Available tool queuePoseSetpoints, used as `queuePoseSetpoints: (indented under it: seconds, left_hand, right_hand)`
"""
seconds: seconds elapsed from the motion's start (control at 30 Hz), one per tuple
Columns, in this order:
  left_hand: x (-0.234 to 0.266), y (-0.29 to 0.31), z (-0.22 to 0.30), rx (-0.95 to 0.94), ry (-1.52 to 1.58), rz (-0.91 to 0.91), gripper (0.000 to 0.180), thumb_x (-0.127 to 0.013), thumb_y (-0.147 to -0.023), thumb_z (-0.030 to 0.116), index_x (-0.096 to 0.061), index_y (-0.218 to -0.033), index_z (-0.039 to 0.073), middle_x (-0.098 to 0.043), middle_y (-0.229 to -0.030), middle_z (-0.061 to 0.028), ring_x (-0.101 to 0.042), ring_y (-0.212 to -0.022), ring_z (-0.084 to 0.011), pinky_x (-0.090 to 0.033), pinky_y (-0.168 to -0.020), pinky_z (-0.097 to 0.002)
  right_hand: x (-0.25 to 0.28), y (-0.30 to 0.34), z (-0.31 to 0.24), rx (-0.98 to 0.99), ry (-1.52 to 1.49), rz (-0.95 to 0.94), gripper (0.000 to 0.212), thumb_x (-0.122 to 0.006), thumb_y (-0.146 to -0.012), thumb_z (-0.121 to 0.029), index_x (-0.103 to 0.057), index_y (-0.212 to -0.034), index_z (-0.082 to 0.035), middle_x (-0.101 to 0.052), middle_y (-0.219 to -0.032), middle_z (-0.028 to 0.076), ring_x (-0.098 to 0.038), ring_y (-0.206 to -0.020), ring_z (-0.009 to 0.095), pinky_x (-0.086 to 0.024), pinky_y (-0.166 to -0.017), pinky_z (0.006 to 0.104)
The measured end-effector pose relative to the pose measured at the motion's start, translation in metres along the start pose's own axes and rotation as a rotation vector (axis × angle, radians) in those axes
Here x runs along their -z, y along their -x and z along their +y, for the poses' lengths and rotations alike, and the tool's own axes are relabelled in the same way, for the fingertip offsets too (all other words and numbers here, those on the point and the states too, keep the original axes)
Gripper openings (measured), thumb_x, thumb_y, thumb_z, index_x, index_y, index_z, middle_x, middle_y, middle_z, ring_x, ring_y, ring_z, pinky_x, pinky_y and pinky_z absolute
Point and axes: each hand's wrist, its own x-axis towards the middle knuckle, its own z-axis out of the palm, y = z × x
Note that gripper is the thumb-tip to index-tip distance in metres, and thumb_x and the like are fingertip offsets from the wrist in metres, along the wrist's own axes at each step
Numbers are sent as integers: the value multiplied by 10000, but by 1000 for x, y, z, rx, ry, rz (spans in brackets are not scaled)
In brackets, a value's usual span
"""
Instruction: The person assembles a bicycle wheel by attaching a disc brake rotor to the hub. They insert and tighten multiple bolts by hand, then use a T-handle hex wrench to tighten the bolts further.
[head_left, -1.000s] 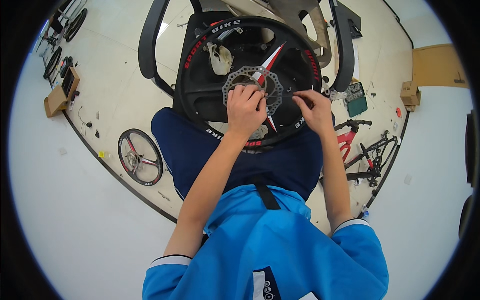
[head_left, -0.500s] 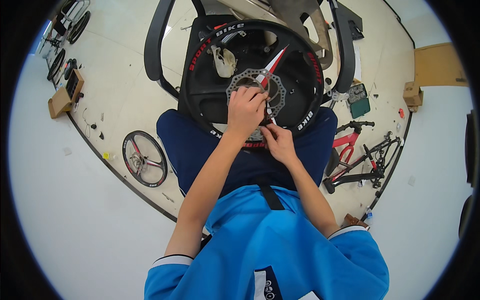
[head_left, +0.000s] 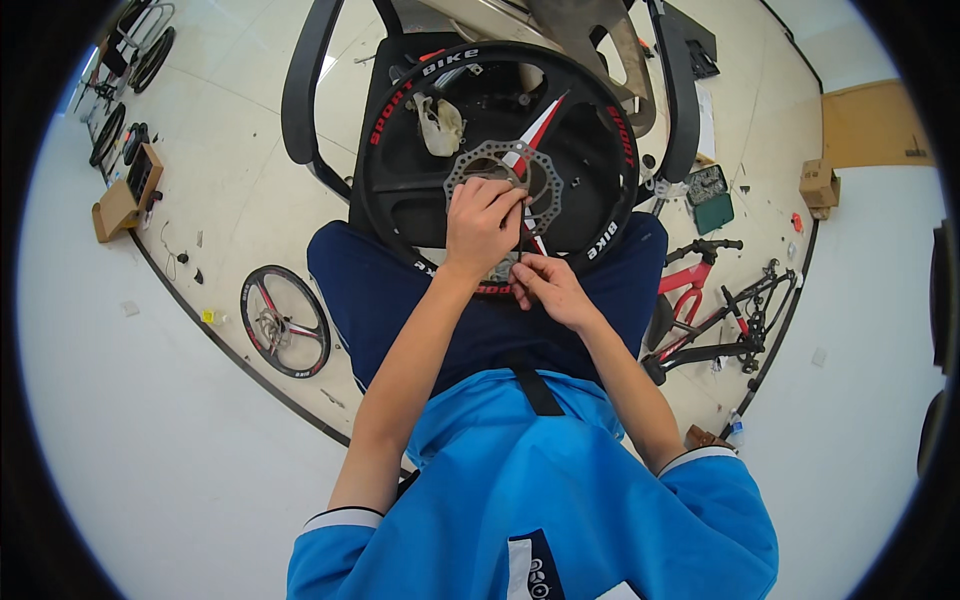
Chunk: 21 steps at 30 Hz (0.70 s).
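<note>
Bright light glints off the floor point(head_left: 240, 110) while straight edges bow outward

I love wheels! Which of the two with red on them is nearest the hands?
The wheel over the chair, beneath the left hand and right hand; the other wheel is on the floor.

I note both arms reaching forward from the trunk and converging at the midline, forearms bare. The left forearm point(head_left: 415, 360) slants inward; its wrist point(head_left: 464, 268) appears nearly straight. The left hand point(head_left: 482, 225) is farther forward, back upward, fingers bent and bunched, tips pointing to the person's right. The right forearm point(head_left: 632, 385) angles inward. The right hand point(head_left: 550, 288) sits nearer the body, thumb and forefinger pinched together, remaining fingers curled. The hands are near each other, apart.
</note>
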Motion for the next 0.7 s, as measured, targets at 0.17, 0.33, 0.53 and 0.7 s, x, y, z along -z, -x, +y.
queuePoseSetpoints:
  seconds: [0.17,0.33,0.53,0.7]
  left_hand:
    - [6,-1,-1,-25,49,-2,201,-784,-766,22,-744,-962,47,-695,-970,-23,-648,-916,-250,-483,-802,-384]
    - [5,2,-2,43,87,29,214,-792,-749,10,-742,-954,43,-692,-988,-47,-650,-930,-266,-507,-821,-390]
    - [1,-2,8,34,7,23,196,-806,-734,6,-754,-919,46,-705,-963,-49,-654,-930,-267,-515,-818,-385]
    - [-4,0,8,64,-44,31,184,-806,-738,16,-755,-908,62,-700,-961,-34,-644,-924,-265,-500,-802,-393]
  right_hand:
    - [15,-6,8,70,294,90,255,-598,-1056,-204,-660,-942,15,-621,-701,34,-598,-637,103,-476,-599,261]
    - [43,10,-37,260,702,252,183,-669,-971,-138,-723,-986,36,-712,-804,148,-675,-692,252,-528,-660,341]
    - [81,7,-89,365,770,420,163,-727,-937,-106,-731,-1031,27,-737,-938,172,-700,-796,288,-547,-734,331]
    - [84,-13,-120,512,895,339,174,-729,-940,-106,-717,-1058,21,-731,-949,165,-691,-792,279,-533,-713,333]
